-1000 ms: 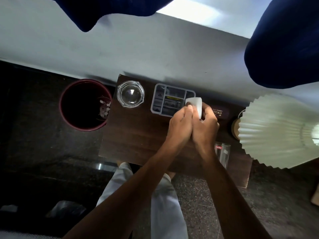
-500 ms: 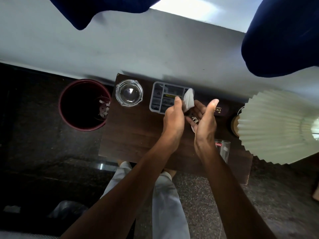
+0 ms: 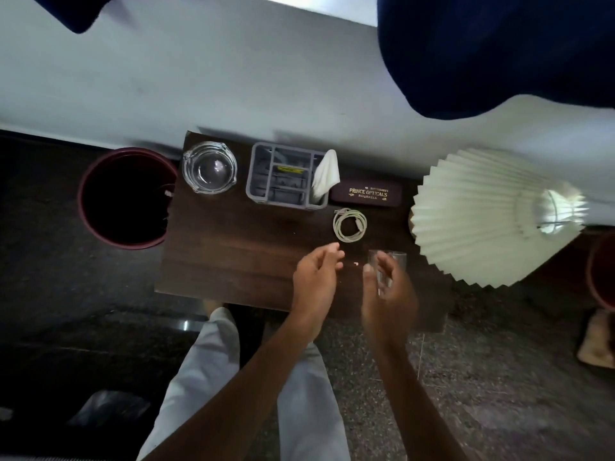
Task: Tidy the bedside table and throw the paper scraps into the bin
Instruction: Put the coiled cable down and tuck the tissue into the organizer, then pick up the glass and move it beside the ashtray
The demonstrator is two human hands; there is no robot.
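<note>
The dark wooden bedside table [image 3: 233, 261] carries a grey compartment organiser [image 3: 283, 176] with a white cloth [image 3: 325, 174] standing in its right slot. A coiled white cable [image 3: 349, 225] lies in front of a brown spectacle case [image 3: 366, 194]. A tiny white scrap [image 3: 356, 263] lies on the wood between my hands. My left hand [image 3: 316, 277] hovers open over the table's front part. My right hand [image 3: 389, 291] is open too, right beside a clear drinking glass [image 3: 386, 267], holding nothing. The dark red bin [image 3: 126, 197] stands on the floor to the left of the table.
A glass ashtray [image 3: 209, 168] sits at the table's back left corner. A pleated white lampshade [image 3: 492, 217] overhangs the right end. A white wall runs behind. My pale trouser legs [image 3: 213, 377] are below the front edge. Dark blue fabric [image 3: 499, 51] hangs at the top.
My hands let go of the white cloth, which now stands in the organiser's right slot, and drew back toward the table's front. The coiled cable is now uncovered on the table.
</note>
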